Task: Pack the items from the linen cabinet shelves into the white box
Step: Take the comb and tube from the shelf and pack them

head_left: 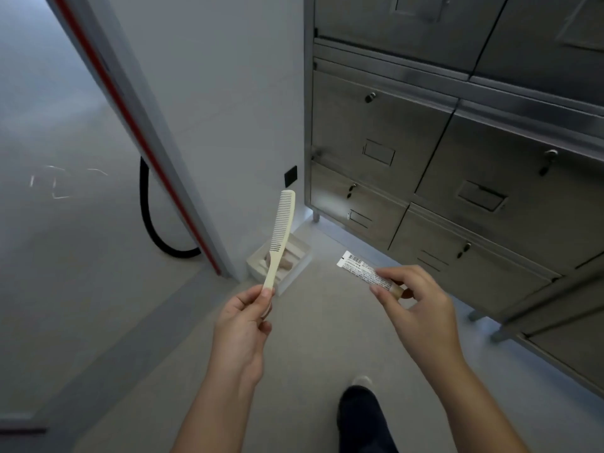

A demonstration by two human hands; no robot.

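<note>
Holding a cream comb [281,233] upright, left hand [243,325] pinches its handle end; right hand [413,304] fingertips pinch a small tube [366,272] near its cap. Both look light — comb stiff, tube likely squashy. White box [295,268] sits on floor ahead.

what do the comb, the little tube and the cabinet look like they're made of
Comb: cream plastic, probably; matte, moulded in one piece with even teeth.
Tube: likely soft plastic or laminate; flat crimped end, printed barcode, tan cap.
Cabinet: brushed stainless steel by its look; grey sheen with soft reflections.
</note>
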